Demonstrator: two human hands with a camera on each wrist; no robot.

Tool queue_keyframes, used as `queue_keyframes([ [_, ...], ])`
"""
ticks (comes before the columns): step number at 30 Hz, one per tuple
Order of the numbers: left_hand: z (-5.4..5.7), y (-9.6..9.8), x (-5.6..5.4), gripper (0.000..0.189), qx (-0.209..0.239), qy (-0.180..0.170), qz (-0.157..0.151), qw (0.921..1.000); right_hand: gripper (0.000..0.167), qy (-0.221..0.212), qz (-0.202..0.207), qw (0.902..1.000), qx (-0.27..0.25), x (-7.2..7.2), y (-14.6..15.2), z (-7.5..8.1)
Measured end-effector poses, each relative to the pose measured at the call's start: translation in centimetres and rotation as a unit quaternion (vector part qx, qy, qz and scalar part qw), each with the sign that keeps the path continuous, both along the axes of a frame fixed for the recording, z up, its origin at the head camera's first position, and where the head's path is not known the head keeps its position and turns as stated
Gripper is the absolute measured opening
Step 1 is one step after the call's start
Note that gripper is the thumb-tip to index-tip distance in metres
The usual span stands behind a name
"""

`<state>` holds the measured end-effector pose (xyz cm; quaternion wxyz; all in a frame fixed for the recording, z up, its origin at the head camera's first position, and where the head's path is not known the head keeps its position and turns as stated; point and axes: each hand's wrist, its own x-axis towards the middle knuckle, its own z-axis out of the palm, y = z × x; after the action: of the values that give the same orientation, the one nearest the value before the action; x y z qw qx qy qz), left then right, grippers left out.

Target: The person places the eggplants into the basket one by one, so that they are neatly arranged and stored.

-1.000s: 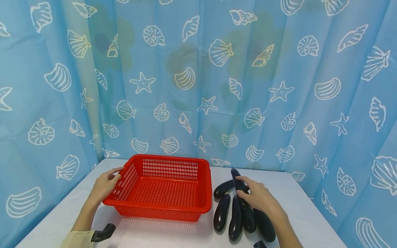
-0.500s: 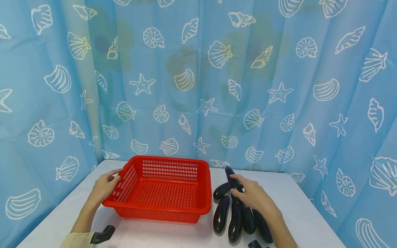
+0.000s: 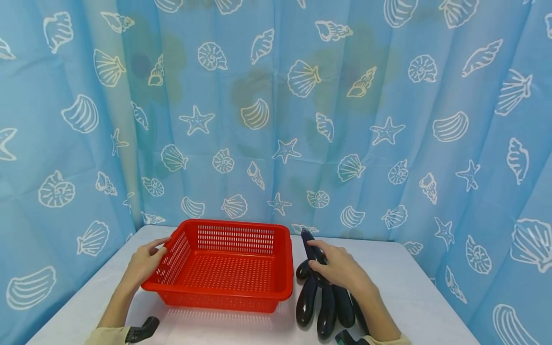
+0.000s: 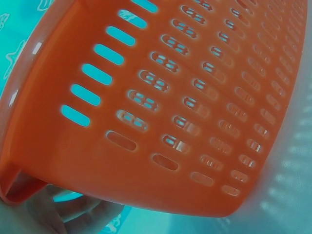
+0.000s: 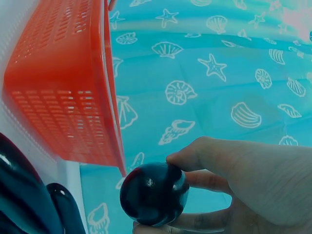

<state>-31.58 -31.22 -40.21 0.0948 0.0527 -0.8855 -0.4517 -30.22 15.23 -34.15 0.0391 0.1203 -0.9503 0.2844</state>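
The red plastic basket (image 3: 217, 290) has slotted walls and an empty inside in the head view. At its left rim, my left hand (image 3: 144, 263) grips the edge between thumb and fingers; in the left wrist view those fingers (image 4: 80, 209) show partly behind the rim. My right hand (image 3: 342, 270) holds a dark, glossy eggplant (image 3: 307, 239) above the other eggplants, right of the basket. Seen end-on in the right wrist view, this eggplant (image 5: 153, 195) has the thumb on one side and fingers around the other.
Several more eggplants (image 3: 306, 302) lie fanned out on the white table (image 3: 414, 292), right of the basket; some are partly covered by the right hand and arm. A blue curtain (image 3: 276, 120) with shell and starfish prints hangs behind the table and along both sides.
My right hand has carried the eggplant leftward, toward the basket's right side. The left hand keeps its grip on the rim, and the basket has stayed in place.
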Motion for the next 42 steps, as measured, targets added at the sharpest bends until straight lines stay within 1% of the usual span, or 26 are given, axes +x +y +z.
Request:
queue_keyframes([
  [6,0.0,0.0,0.0,0.052,-0.006,0.006,-0.002,1.0000,0.055,-0.006,0.001,1.0000,-0.006,0.3,-0.8,0.1],
  [13,-0.1,-0.1,0.0,0.052,-0.009,0.011,-0.001,0.9999,0.053,0.022,0.010,0.9996,0.016,0.1,-1.6,0.2],
  [18,-0.1,-0.1,0.0,0.052,-0.011,0.010,0.000,0.9999,0.053,0.027,0.010,0.9994,0.021,0.0,-2.3,0.6],
  [22,-0.1,-0.1,0.0,0.052,-0.011,0.011,0.001,0.9999,0.052,0.024,0.018,0.9995,0.013,0.1,-2.9,0.9],
  [30,-0.2,-0.2,0.0,0.052,-0.010,0.012,0.000,0.9999,0.053,0.009,0.048,0.9985,-0.025,0.3,-4.1,1.3],
  [35,-0.2,-0.2,-0.1,0.052,-0.008,0.013,-0.003,0.9999,0.052,0.011,0.062,0.9976,-0.030,0.2,-4.9,1.2],
  [39,-0.2,-0.2,-0.2,0.052,-0.009,0.013,-0.004,0.9999,0.052,0.000,0.075,0.9966,-0.033,0.0,-5.5,1.1],
  [42,-0.2,-0.2,-0.2,0.052,-0.011,0.014,-0.003,0.9998,0.052,-0.015,0.076,0.9963,-0.036,-0.1,-6.0,1.2],
])
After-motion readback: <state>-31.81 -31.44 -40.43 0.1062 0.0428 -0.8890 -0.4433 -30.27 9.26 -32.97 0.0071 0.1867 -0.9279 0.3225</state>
